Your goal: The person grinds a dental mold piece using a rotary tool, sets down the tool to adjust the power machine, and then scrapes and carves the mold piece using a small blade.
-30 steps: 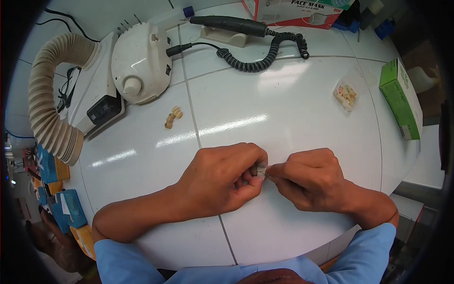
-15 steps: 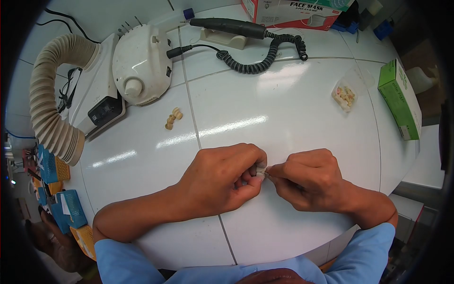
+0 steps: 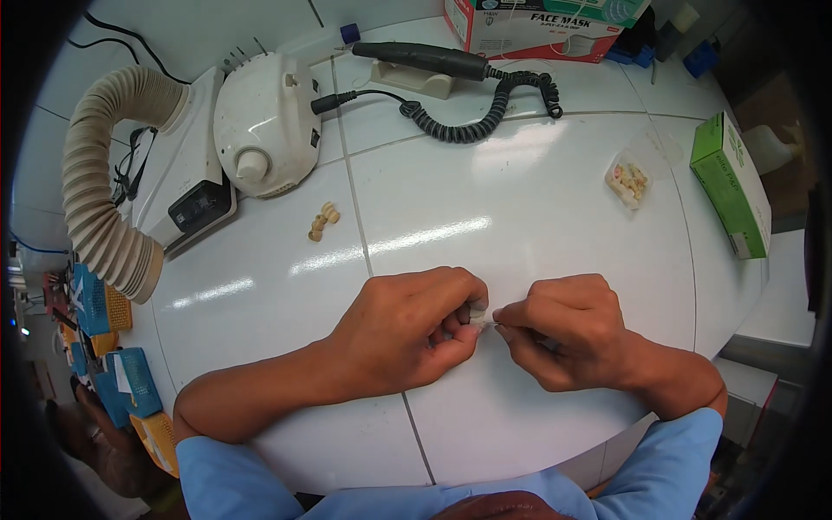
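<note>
My left hand [image 3: 403, 329] is closed, pinching a small off-white piece [image 3: 477, 318] that looks like a dental crown or bridge. Fingers cover most of it. To its right, my right hand [image 3: 568, 334] is closed in a pinch around a thin, pin-like metal tool [image 3: 491, 323], whose tip points at the piece. Most of the tool is hidden in the fingers, and I cannot tell whether the tip touches. Beyond my left hand, several joined tan tooth-shaped pieces [image 3: 317, 234] lie on the white tiled table [image 3: 416, 191].
A white control unit [image 3: 264, 121] with a dial and a ribbed hose [image 3: 82, 191] stand back left. A black corded handpiece [image 3: 420, 59] rests on its holder. At right are a small clear tub [image 3: 627, 180] of tooth-coloured bits and a green box [image 3: 732, 186]. A face mask box [image 3: 529, 30] stands behind.
The right fingers have drawn back very slightly to the right, showing a little more of the thin tool. My left hand keeps its hold. The whole view has shifted slightly.
</note>
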Available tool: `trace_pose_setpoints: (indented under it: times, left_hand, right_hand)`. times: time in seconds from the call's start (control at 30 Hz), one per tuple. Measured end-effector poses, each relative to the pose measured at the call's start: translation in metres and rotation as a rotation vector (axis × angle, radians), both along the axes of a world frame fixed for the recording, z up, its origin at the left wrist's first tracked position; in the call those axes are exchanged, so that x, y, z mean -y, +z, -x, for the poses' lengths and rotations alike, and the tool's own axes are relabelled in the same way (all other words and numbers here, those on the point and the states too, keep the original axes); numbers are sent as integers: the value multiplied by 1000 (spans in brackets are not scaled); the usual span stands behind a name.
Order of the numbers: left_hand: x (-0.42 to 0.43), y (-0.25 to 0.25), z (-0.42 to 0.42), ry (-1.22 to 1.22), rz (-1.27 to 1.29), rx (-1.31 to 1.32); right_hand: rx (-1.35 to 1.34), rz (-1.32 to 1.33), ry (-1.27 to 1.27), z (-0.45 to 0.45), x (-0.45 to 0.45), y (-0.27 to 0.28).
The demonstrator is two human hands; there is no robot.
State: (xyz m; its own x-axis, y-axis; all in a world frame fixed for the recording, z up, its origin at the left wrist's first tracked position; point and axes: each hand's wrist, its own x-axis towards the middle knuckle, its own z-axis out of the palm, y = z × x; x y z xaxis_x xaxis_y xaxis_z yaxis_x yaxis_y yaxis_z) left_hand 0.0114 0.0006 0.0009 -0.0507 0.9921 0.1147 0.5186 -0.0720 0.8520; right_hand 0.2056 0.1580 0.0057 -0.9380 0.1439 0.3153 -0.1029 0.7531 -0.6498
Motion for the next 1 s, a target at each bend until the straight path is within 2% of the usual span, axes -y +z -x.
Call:
trace_pose_setpoints:
  times: [0.1, 0.37, 1.0]
  left_hand:
    - [0, 1, 0, -1, 12, 1]
    - [0, 2, -1, 0, 7, -7]
    - [0, 4, 0, 11, 25, 8]
  right_hand:
    - [-41, 74, -46, 0, 2, 2]
    - [-4, 3, -28, 0, 1, 0]
    - [33, 24, -31, 1, 1, 1]
